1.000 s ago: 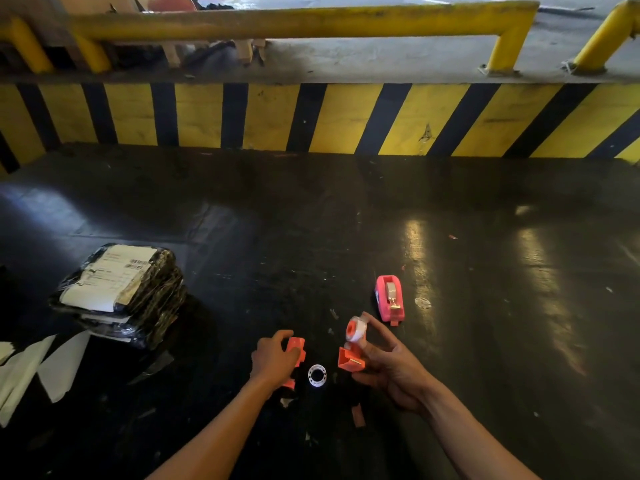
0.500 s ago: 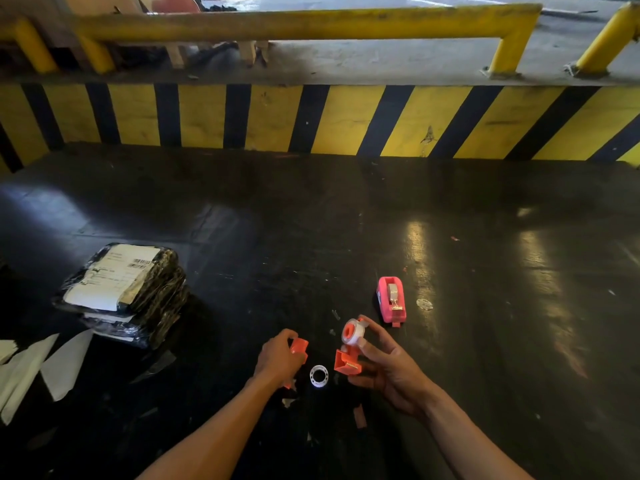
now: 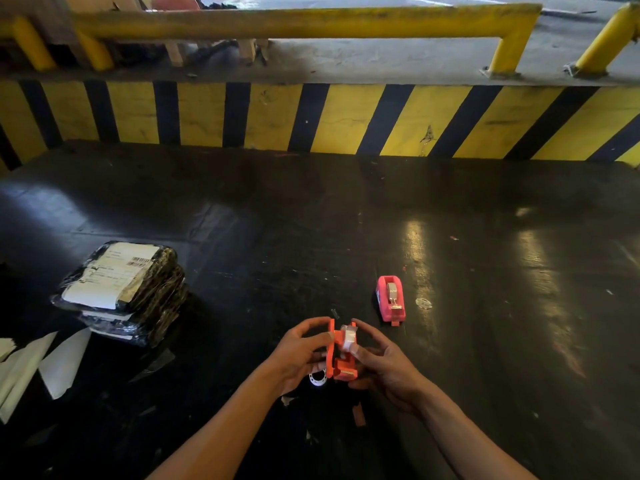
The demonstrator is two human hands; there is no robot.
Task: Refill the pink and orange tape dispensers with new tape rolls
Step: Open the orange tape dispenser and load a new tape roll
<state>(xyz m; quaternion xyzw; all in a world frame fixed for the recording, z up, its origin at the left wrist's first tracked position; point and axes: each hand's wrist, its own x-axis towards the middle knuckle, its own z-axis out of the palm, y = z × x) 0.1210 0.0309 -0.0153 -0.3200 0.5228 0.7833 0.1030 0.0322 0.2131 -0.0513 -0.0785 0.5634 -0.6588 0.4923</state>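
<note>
Two hands meet over the dark floor (image 3: 242, 237), both wrapped around the orange tape dispenser (image 3: 341, 358). The left hand (image 3: 299, 351) pinches the dispenser's left side piece with fingers and thumb, and the right hand (image 3: 384, 362) grips the other side, fingers curled around it. A whitish tape roll (image 3: 349, 337) sits between the orange halves, up near the top, and the right fingertips press against it. Can't really tell if the roll is fully seated or just sandwiched in there, the shot's a bit soft.

Just under the left hand, right beside the dispenser's lower end, there's a white empty core ring (image 3: 318, 378) lying on the floor. The pink tape dispenser (image 3: 390, 298) stands on the floor by itself, up and to the right of the hands, not touching anything, with a roll in it and something metallic on top. A small clear round bit (image 3: 424, 303) lies just beside it on the right.

Way off to the left is a black wrapped parcel stack (image 3: 121, 292) with a white shipping label on top, and a few white paper pieces (image 3: 62, 365) near the left edge. A yellow and black striped curb (image 3: 346, 119) runs across the back with a yellow railing (image 3: 294, 22) above it.
</note>
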